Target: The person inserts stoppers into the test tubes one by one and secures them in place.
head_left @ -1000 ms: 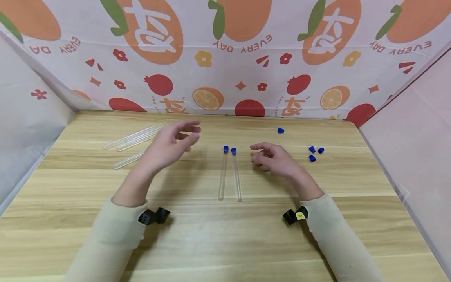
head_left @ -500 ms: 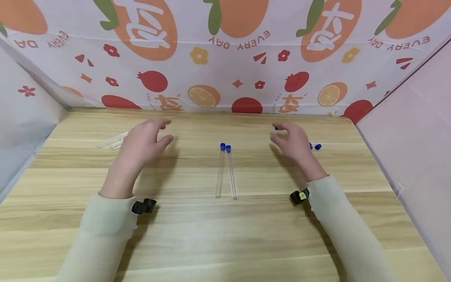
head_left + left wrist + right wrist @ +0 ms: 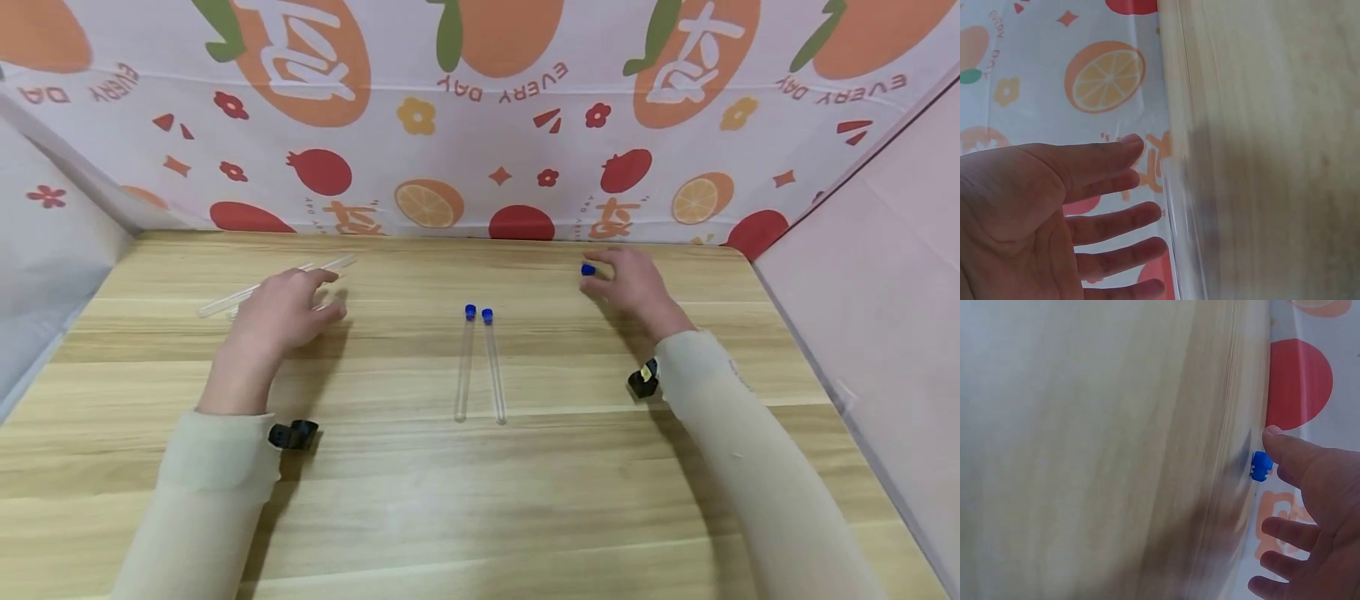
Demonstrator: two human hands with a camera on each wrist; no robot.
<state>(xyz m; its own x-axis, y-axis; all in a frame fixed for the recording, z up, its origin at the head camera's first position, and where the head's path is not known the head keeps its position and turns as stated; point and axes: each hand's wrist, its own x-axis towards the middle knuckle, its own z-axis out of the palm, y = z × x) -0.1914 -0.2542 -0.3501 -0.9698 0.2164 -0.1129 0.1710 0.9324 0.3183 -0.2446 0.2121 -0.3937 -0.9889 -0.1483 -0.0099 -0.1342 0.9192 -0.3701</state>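
Observation:
My left hand (image 3: 276, 312) hovers over the clear test tubes (image 3: 225, 302) at the back left, covering parts of them. Its fingers are spread and hold nothing, with a tube (image 3: 1186, 237) just beyond the fingertips in the left wrist view. At the back right, my right hand (image 3: 630, 283) has its thumb and index finger on either side of a blue cap (image 3: 588, 270). A gap shows between thumb and index, and the right wrist view has the cap (image 3: 1261, 466) close by the thumb, not visibly pinched.
Two tubes with blue caps lie mid-table, a left one (image 3: 464, 367) and a right one (image 3: 495, 367), capped ends toward the back. The printed cloth (image 3: 480, 125) stands along the table's (image 3: 450, 500) rear edge. Other loose caps are hidden by my right hand.
My left hand has moved left and lower, over the loose tubes. The right hand has gone right and toward the back, reaching the single blue cap. The two capped tubes stay put.

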